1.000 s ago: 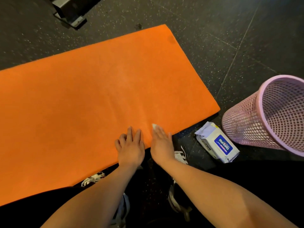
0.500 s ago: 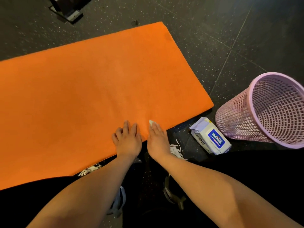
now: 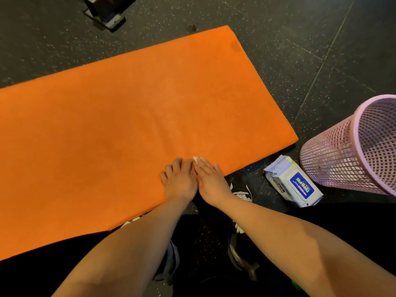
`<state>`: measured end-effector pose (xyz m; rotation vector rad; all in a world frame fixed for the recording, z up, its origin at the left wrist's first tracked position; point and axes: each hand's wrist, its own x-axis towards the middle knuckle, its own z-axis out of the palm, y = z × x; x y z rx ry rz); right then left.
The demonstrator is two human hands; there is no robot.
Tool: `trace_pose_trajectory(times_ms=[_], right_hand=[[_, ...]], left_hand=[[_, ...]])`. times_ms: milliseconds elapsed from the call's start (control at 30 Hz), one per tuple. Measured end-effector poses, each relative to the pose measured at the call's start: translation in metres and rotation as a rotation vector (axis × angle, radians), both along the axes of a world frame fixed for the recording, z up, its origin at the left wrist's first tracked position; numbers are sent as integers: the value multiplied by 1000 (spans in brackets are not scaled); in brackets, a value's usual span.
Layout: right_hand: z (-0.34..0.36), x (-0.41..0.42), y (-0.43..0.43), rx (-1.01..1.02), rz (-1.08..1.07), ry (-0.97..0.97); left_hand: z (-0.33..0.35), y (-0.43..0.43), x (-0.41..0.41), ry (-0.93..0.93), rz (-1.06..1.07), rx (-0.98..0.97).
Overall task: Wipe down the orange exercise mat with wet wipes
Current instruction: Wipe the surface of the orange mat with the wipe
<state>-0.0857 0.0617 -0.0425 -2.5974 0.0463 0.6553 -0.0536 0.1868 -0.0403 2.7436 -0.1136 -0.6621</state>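
The orange exercise mat (image 3: pixel 128 116) lies flat on the dark floor. My left hand (image 3: pixel 179 182) rests palm down on its near edge, fingers fairly straight. My right hand (image 3: pixel 211 180) lies flat beside it, touching it, and presses a white wet wipe (image 3: pixel 195 159) onto the mat; only a small corner of the wipe shows past the fingertips. A white pack of wet wipes (image 3: pixel 293 184) with a blue label lies on the floor to the right of the mat.
A pink mesh waste basket (image 3: pixel 334 159) stands at the right, next to the wipes pack. The base of a dark machine (image 3: pixel 107 13) stands beyond the mat's far edge. My shoes (image 3: pixel 242 196) are on the floor beneath my arms.
My hands have closed the gap between them and now touch side by side on the mat's near edge. The view has shifted slightly.
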Motion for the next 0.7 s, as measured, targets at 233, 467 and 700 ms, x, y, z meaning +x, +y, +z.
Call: trace_pose_trajectory(times_ms=[233,467,700], right_hand=[[-12,48,-43,-179,-172,101],[-12,53,5,34,61,86],[-19,60,-41,-148,-192,44]], left_hand=[[-5,15,7,80,-54,46],[-10,15,8,89,-26,44],[-7,16,7,100,-78,52]])
